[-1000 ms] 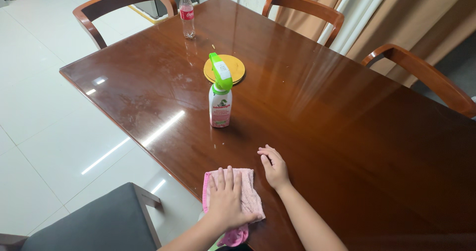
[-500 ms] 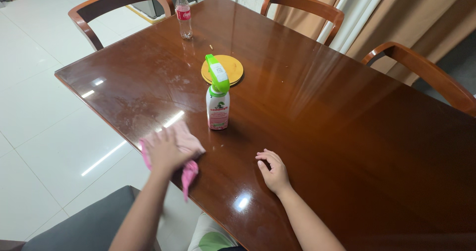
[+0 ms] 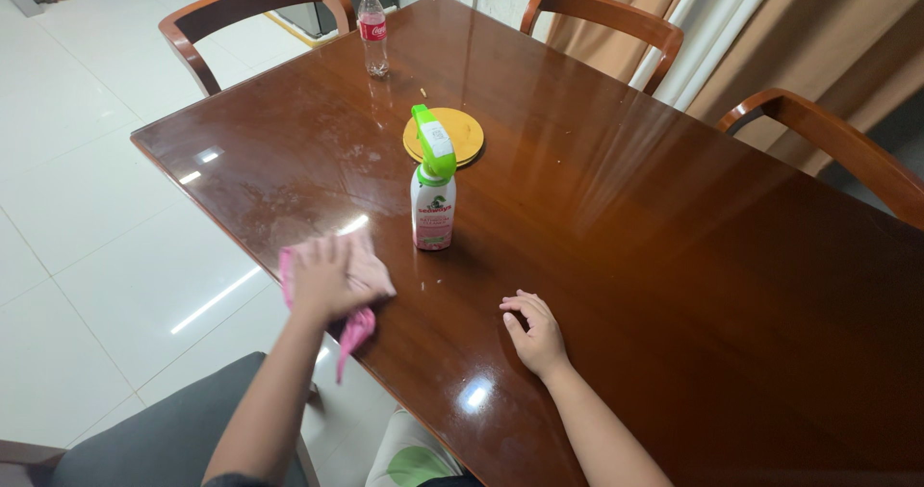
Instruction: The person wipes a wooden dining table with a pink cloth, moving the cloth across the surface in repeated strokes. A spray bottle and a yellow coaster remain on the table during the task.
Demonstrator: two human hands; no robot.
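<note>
Head-camera view down onto a glossy dark brown wooden desk [image 3: 674, 256]. The left hand [image 3: 327, 275] lies palm down, fingers spread, pressing a pink cloth [image 3: 361, 299] flat against the desk at its near left edge; part of the cloth hangs over that edge, and the hand is blurred. The right hand [image 3: 534, 333] rests on the bare desk surface well to the right of the cloth, fingers loosely curled with the tips touching the wood, holding nothing. Between the two hands and slightly farther from the viewer stands an upright white spray bottle [image 3: 433, 203] with a green trigger head, near the cloth but not touching it. Just behind the spray bottle lies a round yellow disc [image 3: 452, 131], flat on the desk. At the far end of the desk stands a clear plastic bottle [image 3: 373, 30] with a red cap and red label, well apart from the other items. Wooden chairs with curved backs [image 3: 597, 11] stand around the far and right sides of the desk, and a grey padded seat [image 3: 164, 424] shows at lower left. The floor [image 3: 87, 208] is of pale tiles; beige curtains [image 3: 770, 35] hang at upper right.
</note>
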